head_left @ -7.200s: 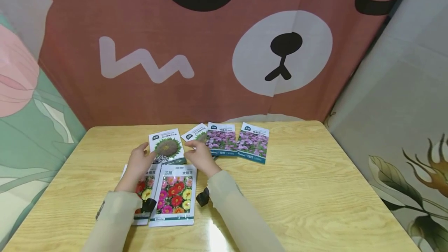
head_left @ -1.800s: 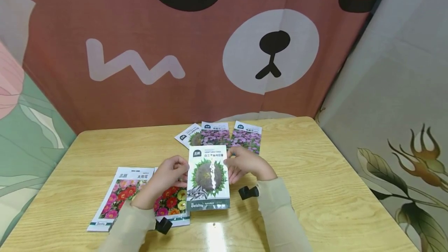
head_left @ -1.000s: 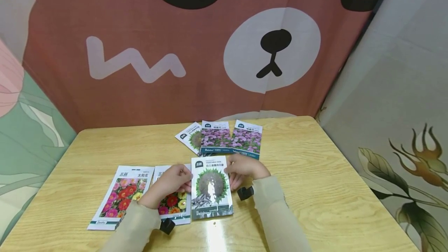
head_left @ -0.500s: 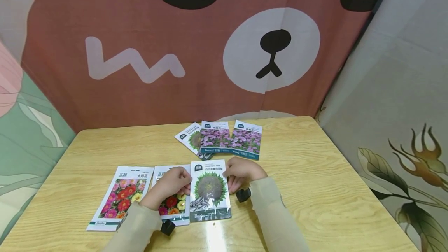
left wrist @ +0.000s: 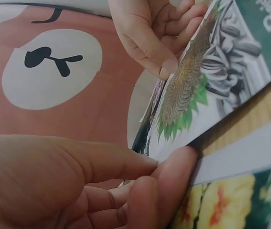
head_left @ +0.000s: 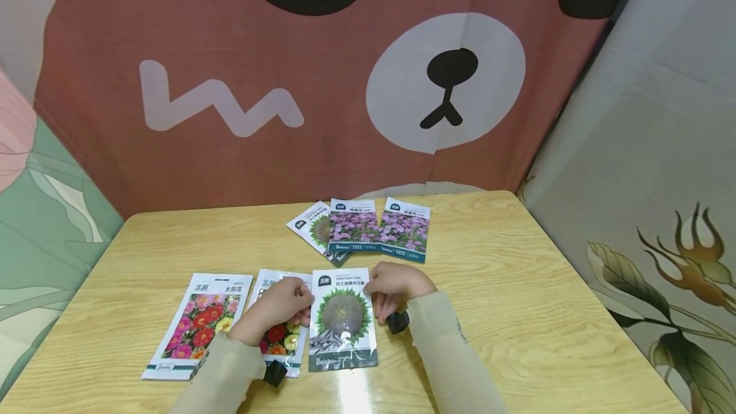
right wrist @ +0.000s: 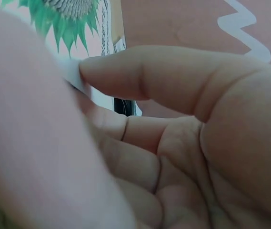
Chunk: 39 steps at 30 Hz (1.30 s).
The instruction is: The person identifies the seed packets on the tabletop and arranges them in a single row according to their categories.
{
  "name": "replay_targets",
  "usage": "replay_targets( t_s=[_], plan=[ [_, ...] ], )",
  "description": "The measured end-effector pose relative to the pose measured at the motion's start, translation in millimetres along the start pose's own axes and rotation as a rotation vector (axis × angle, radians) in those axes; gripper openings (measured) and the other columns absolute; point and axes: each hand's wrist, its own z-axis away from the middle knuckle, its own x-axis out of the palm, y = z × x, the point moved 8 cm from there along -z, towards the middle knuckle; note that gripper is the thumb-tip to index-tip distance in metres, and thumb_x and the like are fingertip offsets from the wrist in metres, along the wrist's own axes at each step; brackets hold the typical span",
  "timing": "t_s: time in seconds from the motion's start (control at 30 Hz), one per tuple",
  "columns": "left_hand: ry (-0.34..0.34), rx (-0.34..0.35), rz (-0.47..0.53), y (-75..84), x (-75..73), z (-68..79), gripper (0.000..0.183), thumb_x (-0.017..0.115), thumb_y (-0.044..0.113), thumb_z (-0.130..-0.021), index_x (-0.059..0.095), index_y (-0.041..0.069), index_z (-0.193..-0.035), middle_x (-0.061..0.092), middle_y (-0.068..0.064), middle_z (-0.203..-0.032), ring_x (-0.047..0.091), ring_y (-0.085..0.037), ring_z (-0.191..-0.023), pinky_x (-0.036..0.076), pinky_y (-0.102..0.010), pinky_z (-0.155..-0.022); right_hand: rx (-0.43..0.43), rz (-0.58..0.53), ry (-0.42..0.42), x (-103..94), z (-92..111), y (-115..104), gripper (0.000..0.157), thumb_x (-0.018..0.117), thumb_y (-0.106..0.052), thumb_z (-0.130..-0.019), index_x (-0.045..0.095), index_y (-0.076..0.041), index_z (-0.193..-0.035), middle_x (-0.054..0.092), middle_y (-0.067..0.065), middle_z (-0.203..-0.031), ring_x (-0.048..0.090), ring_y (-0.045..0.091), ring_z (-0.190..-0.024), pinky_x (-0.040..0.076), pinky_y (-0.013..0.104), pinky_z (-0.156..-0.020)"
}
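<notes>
In the head view a sunflower seed packet [head_left: 342, 319] lies at the front middle of the table, its picture facing up. My left hand [head_left: 282, 305] pinches its left edge between thumb and index finger, as the left wrist view confirms. On the opposite edge my right hand [head_left: 400, 286] pinches it, thumb [right wrist: 121, 71] on top. Left of it is a seed packet with red and yellow flowers [head_left: 292, 344], partly hidden under my left hand and sleeve. Another packet with the same flowers [head_left: 198, 324] lies farther left.
At the table's back lie a tilted sunflower packet [head_left: 313, 225] and two purple-flower packets, one [head_left: 353, 225] overlapping the tilted one, the other [head_left: 405, 229] to its right. A cartoon-bear curtain [head_left: 259, 165] hangs behind the wooden table [head_left: 517, 312].
The sunflower packet has come from behind the red-flower packets, forward and right, held by both hands, and been lowered beside them. The nearer red-flower packet has tilted slightly in the last half second.
</notes>
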Motion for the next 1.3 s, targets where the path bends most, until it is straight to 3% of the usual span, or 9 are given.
replay_targets(
  t_s=[0.83, 1.3],
  plan=[
    [0.026, -0.046, -0.083, -4.7, -0.8, -0.6, 0.019, 0.057, 0.01, -0.102, 0.059, 0.004, -0.084, 0.065, -0.008, -0.069, 0.063, -0.017, -0.054, 0.052, -0.029, -0.053, 0.027, 0.006, -0.002, 0.9, 0.2, 1.4, 0.027, 0.059, -0.014, -0.101, 0.062, 0.005, -0.082, 0.069, 0.018, -0.064, 0.065, 0.019, -0.045, 0.055, 0.028, -0.043],
    [0.003, -0.025, -0.048, -2.4, -0.4, -2.1, 0.02, 0.058, 0.009, -0.102, 0.059, 0.003, -0.082, 0.064, -0.009, -0.067, 0.062, -0.016, -0.053, 0.053, -0.027, -0.052, 0.024, -0.031, -0.033, 1.5, 1.3, 4.7, 0.03, 0.057, -0.016, -0.102, 0.06, 0.004, -0.08, 0.069, 0.019, -0.065, 0.066, 0.02, -0.047, 0.055, 0.028, -0.044]
  ],
)
